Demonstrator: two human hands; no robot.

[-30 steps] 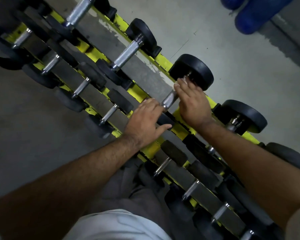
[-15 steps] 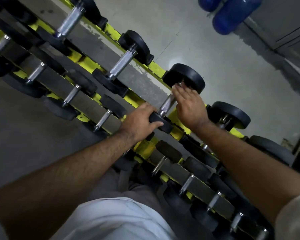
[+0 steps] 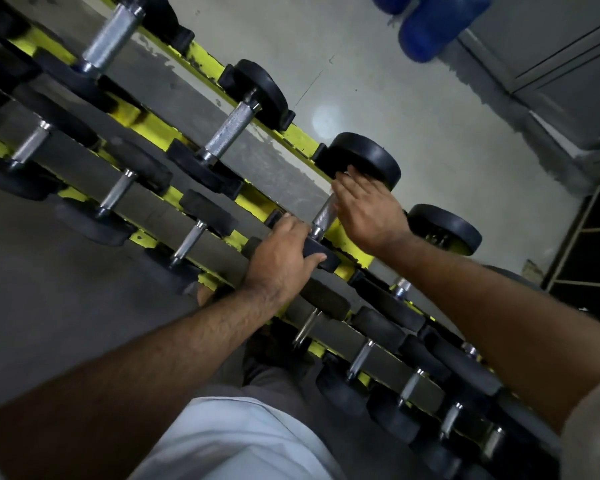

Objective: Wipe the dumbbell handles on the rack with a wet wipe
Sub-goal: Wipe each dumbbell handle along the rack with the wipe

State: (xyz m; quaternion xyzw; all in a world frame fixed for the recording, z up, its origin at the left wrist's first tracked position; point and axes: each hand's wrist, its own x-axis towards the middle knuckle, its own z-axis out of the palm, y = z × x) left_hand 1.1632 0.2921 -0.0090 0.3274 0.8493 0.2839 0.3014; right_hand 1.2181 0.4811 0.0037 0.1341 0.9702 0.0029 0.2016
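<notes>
- Nearest: lower tier of small dumbbells (image 3: pixel 361 358), packed closely together along the yellow rack (image 3: pixel 343 233).
- Left hand (image 3: pixel 284 258): curled round the near black head (image 3: pixel 321 252) of the target dumbbell, thumb along its near edge.
- Handle (image 3: pixel 324 216): bare knurled steel visible between both hands.
- Right hand (image 3: pixel 368 209): laid flat beside the handle, fingers straight and pressed together, tips touching the far head (image 3: pixel 364 157). Wipe not discernible.
- Beyond: open grey floor (image 3: pixel 378 81); blue bottle (image 3: pixel 437 26) well apart.
</notes>
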